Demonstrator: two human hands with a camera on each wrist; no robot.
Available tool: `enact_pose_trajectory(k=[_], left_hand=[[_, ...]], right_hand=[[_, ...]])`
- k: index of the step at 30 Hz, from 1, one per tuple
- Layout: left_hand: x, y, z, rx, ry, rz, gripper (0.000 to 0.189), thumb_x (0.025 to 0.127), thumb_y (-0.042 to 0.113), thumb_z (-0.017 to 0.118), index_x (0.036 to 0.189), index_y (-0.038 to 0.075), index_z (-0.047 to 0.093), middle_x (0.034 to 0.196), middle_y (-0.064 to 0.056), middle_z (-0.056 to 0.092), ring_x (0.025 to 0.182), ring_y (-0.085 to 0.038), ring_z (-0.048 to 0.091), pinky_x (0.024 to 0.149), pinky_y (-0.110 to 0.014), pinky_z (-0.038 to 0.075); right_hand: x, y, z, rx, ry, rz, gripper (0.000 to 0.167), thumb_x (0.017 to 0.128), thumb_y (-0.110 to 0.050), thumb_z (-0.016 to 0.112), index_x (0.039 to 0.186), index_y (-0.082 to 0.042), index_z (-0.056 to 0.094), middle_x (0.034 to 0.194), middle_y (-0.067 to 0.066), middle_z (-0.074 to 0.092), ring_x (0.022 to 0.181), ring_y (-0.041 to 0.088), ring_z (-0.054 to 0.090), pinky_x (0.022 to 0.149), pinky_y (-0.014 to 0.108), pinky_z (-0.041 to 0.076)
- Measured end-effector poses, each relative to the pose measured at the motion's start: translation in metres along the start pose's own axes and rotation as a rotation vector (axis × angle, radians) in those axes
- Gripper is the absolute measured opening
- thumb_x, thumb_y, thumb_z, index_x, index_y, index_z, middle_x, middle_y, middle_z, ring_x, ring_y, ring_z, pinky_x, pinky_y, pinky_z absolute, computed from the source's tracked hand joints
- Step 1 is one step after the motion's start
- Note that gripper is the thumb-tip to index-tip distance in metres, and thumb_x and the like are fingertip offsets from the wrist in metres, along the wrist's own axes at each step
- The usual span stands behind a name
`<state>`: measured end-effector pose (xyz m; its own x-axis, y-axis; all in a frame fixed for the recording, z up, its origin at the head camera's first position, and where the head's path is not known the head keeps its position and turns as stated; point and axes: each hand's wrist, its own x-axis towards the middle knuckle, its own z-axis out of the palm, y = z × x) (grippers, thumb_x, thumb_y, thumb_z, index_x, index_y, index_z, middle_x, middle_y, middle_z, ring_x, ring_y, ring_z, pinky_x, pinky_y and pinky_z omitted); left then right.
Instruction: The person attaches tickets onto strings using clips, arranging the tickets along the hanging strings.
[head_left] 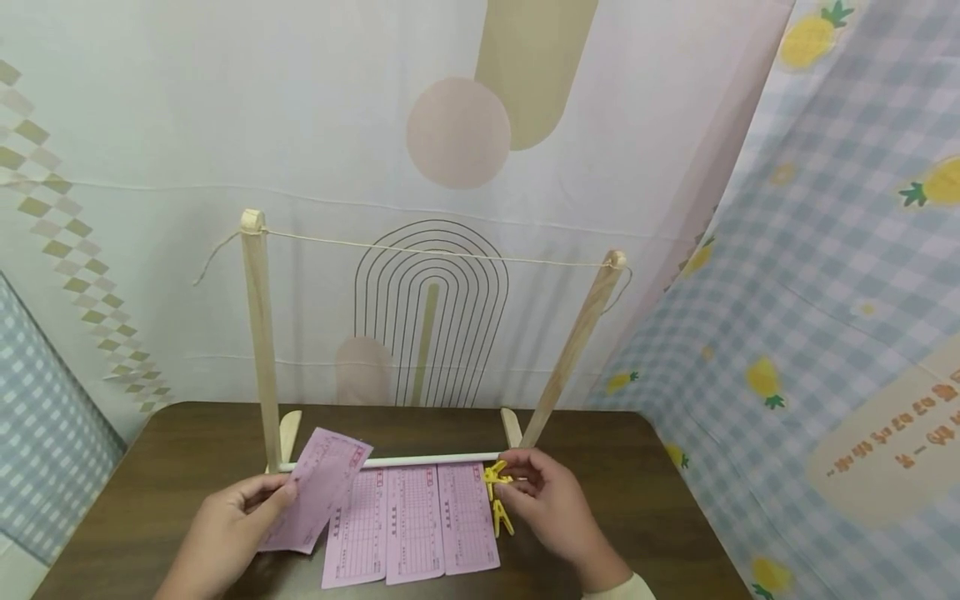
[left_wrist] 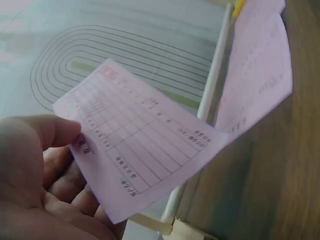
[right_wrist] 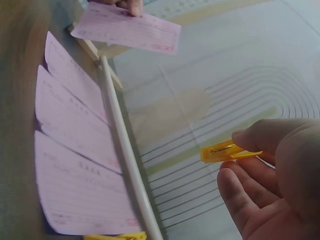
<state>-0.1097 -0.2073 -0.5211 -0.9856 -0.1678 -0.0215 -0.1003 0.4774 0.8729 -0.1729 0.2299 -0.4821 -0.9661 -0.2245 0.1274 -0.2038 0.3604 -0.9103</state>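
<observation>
My left hand (head_left: 228, 525) pinches a pink printed slip (head_left: 324, 479) between thumb and fingers, raised and tilted above the table. In the left wrist view the slip (left_wrist: 135, 145) shows a ruled grid and a red mark in one corner. A yellow clothespin (right_wrist: 217, 152) is pinched by the thumb and fingers of my right hand (head_left: 551, 504). Another yellow clothespin (head_left: 502, 518) lies on the table below that hand. Three more pink slips (head_left: 414, 525) lie side by side on the table, between the hands.
A wooden frame with two posts (head_left: 258, 333) stands on the brown table (head_left: 630, 467). Thin string (head_left: 435, 252) runs between the post tops, and a white rod (head_left: 427, 459) joins them low down. Patterned cloth (head_left: 300, 108) hangs behind and at both sides.
</observation>
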Motion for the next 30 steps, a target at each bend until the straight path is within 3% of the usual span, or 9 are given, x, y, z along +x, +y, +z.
enact_pose_trajectory(k=[9,15,24,30], left_hand=[[0.002,0.008,0.003,-0.241,0.070,-0.046,0.049,0.111,0.042,0.073,0.138,0.002,0.075,0.120,-0.004,0.085,0.099,0.002,0.074,0.081,-0.022,0.063],[0.005,0.014,0.006,-0.405,0.094,-0.025,0.049,0.113,0.038,0.071,0.140,-0.003,0.070,0.111,0.007,0.086,0.099,-0.006,0.080,0.081,-0.027,0.067],[0.012,0.027,0.002,-0.481,0.177,0.009,0.042,0.113,0.029,0.071,0.138,-0.005,0.071,0.106,0.018,0.083,0.098,-0.004,0.080,0.080,-0.024,0.067],[0.016,0.039,0.001,-0.484,0.206,0.050,0.039,0.113,0.028,0.072,0.135,-0.003,0.073,0.107,0.019,0.083,0.099,-0.003,0.080,0.081,-0.022,0.066]], right_hand=[[0.007,-0.029,-0.005,-0.040,-0.003,-0.144,0.038,0.097,-0.013,0.090,0.132,-0.005,0.076,0.117,0.010,0.082,0.105,0.017,0.080,0.092,0.028,0.067],[0.014,-0.048,-0.010,-0.121,0.000,-0.232,0.035,0.098,-0.015,0.089,0.131,-0.012,0.079,0.115,0.008,0.084,0.099,0.011,0.079,0.081,0.030,0.068],[0.028,-0.090,-0.016,-0.249,-0.012,-0.330,0.026,0.097,-0.019,0.091,0.121,-0.022,0.083,0.117,-0.002,0.084,0.094,0.008,0.079,0.074,0.030,0.066],[0.041,-0.124,-0.019,-0.232,-0.052,-0.474,0.023,0.097,-0.009,0.090,0.118,-0.014,0.084,0.118,0.003,0.084,0.093,0.009,0.079,0.075,0.030,0.067]])
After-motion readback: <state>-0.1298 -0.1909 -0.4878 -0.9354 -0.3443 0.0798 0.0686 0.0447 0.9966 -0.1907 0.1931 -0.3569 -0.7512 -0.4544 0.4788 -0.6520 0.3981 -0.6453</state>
